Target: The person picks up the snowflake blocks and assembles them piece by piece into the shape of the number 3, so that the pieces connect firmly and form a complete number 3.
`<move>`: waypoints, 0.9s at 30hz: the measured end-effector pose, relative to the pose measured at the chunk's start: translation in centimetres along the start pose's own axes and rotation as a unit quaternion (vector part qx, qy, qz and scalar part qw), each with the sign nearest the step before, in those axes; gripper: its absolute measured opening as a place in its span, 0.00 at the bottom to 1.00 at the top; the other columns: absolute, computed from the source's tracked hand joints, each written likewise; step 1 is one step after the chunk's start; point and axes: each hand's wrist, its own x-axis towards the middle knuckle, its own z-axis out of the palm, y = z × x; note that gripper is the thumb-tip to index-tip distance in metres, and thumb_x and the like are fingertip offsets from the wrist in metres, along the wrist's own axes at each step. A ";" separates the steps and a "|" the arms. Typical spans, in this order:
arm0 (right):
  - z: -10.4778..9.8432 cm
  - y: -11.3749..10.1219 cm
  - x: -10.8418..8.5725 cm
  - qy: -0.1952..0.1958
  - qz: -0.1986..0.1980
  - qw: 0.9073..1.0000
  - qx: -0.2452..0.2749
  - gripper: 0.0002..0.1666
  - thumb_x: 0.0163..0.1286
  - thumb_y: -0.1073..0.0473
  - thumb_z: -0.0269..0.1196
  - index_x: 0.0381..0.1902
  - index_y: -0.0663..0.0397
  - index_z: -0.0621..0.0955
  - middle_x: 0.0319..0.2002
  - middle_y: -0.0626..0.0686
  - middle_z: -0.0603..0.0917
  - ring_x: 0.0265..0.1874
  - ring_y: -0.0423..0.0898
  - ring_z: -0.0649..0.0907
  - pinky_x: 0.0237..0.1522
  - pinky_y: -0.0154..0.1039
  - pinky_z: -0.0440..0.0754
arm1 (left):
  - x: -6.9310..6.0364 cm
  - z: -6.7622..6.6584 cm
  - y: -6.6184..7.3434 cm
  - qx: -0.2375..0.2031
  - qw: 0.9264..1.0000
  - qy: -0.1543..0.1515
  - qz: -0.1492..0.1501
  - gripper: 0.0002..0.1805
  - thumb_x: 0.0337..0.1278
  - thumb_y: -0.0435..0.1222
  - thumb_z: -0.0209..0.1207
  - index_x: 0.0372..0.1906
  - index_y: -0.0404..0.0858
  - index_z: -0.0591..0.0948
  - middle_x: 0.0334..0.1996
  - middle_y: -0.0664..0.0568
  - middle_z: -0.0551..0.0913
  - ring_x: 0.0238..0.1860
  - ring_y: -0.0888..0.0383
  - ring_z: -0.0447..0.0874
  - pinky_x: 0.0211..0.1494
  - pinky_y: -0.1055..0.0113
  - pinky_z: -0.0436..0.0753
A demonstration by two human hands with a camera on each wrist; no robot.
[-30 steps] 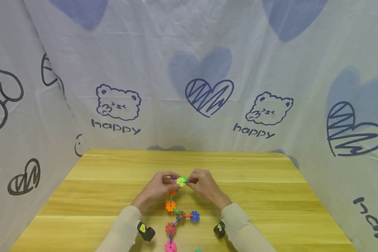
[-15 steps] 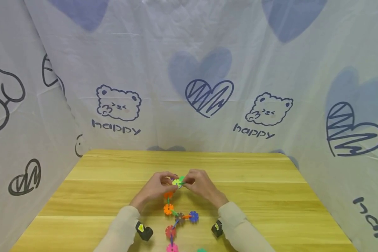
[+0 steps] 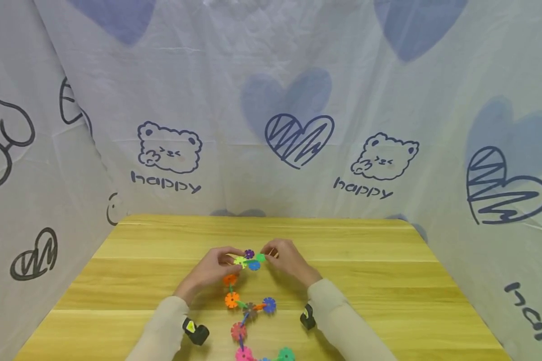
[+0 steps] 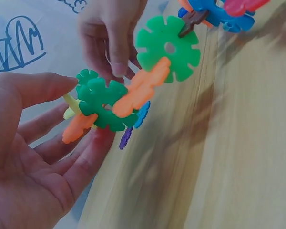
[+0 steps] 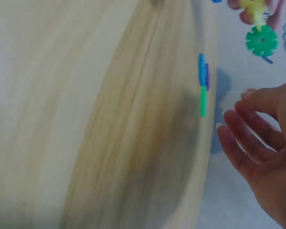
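My left hand [image 3: 210, 268] pinches a yellow snowflake disc [image 3: 240, 262] at the far end of a chain of linked notched plastic discs. Beyond the yellow piece, a green disc [image 3: 260, 257], a blue disc [image 3: 254, 265] and a purple disc [image 3: 249, 254] stick out to the right. My right hand [image 3: 289, 260] is just beside that green disc. In the right wrist view, the right hand [image 5: 262, 138] has loosely bent fingers with nothing between them. Seen from the left wrist, a dark green disc [image 4: 102, 102] and an orange disc [image 4: 140, 88] hang close to the left fingers.
From the left hand the chain runs toward me over the wooden table [image 3: 366, 281], with an orange disc [image 3: 232, 300], a side branch ending in a blue disc [image 3: 269, 305], and a red disc [image 3: 239, 331]. A printed cloth [image 3: 235, 165] stands behind the table.
The left hand has moved left with the yellow disc, and the chain has shifted left too. My right hand has let go of the end pieces, and the blue and purple discs now show.
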 end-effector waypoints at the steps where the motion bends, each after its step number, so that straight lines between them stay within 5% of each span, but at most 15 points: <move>1: 0.2 0.1 0.1 -0.008 0.007 1.000 -0.008 0.09 0.71 0.71 0.63 0.45 0.66 0.87 0.45 0.62 0.89 0.40 0.52 0.87 0.44 0.39 0.87 | 0.0 -0.1 -0.1 -0.001 1.000 -0.004 0.002 0.24 0.67 0.36 0.65 0.65 0.32 0.78 0.50 0.37 0.87 0.46 0.54 0.87 0.51 0.63 0.85; 11: 1.4 0.7 1.1 -0.054 0.011 0.996 -0.076 0.11 0.70 0.68 0.66 0.49 0.62 0.87 0.53 0.59 0.88 0.57 0.58 0.84 0.66 0.55 0.79 | -0.1 -0.5 -0.6 -0.012 1.000 -0.024 0.003 0.25 0.68 0.37 0.63 0.66 0.31 0.77 0.46 0.37 0.88 0.42 0.55 0.88 0.49 0.64 0.84; 21: 1.9 1.1 1.2 -0.053 0.008 0.993 -0.110 0.09 0.66 0.67 0.70 0.44 0.59 0.89 0.46 0.57 0.89 0.48 0.53 0.85 0.57 0.49 0.83 | -0.1 -0.4 -0.4 -0.012 1.000 -0.019 -0.013 0.21 0.76 0.40 0.56 0.66 0.35 0.78 0.54 0.37 0.87 0.50 0.49 0.87 0.60 0.50 0.83; 27: 1.5 1.3 0.9 -0.048 0.015 0.994 -0.097 0.10 0.65 0.65 0.73 0.44 0.60 0.89 0.41 0.56 0.87 0.41 0.48 0.82 0.47 0.43 0.83 | -0.1 -0.4 -0.2 -0.012 1.000 -0.014 -0.015 0.21 0.81 0.41 0.49 0.66 0.35 0.79 0.65 0.37 0.81 0.52 0.50 0.83 0.55 0.57 0.81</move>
